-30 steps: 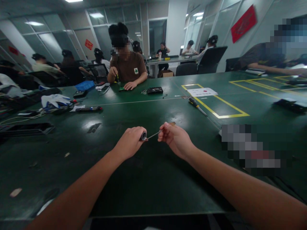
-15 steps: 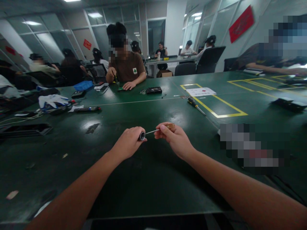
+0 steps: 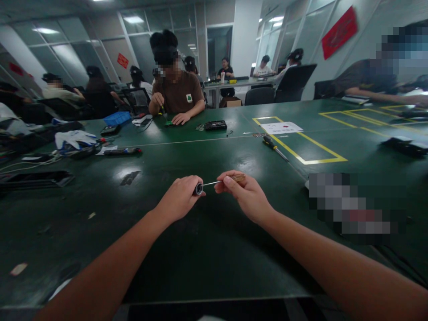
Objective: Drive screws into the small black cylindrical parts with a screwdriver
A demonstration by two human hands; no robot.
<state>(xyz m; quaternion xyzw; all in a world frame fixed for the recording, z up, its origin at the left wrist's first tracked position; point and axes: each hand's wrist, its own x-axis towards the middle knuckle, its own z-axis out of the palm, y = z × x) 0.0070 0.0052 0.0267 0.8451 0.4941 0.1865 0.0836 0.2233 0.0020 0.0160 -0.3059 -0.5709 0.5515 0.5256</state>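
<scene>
My left hand point(image 3: 181, 196) is closed round a small dark cylinder point(image 3: 198, 189) whose round open end faces right; most of its body is hidden in the palm. My right hand point(image 3: 245, 194) grips a screwdriver point(image 3: 238, 178) by its amber-brown handle. Its thin metal shaft points left, and the tip reaches the cylinder's open end; whether it goes inside I cannot tell. Both hands are above the green table point(image 3: 214, 249).
A black-and-yellow screwdriver point(image 3: 274, 147) lies beyond my right hand, beside yellow tape and a paper sheet point(image 3: 282, 128). White gloves point(image 3: 75, 140), a black pen-like tool point(image 3: 122, 151) and a blue tray point(image 3: 117, 118) are left. Across the table a person point(image 3: 177, 89) works on a green board.
The right hand's screwdriver handle has turned slightly in the fingers. Both hands stay in nearly the same place, and the view has shifted a little.
</scene>
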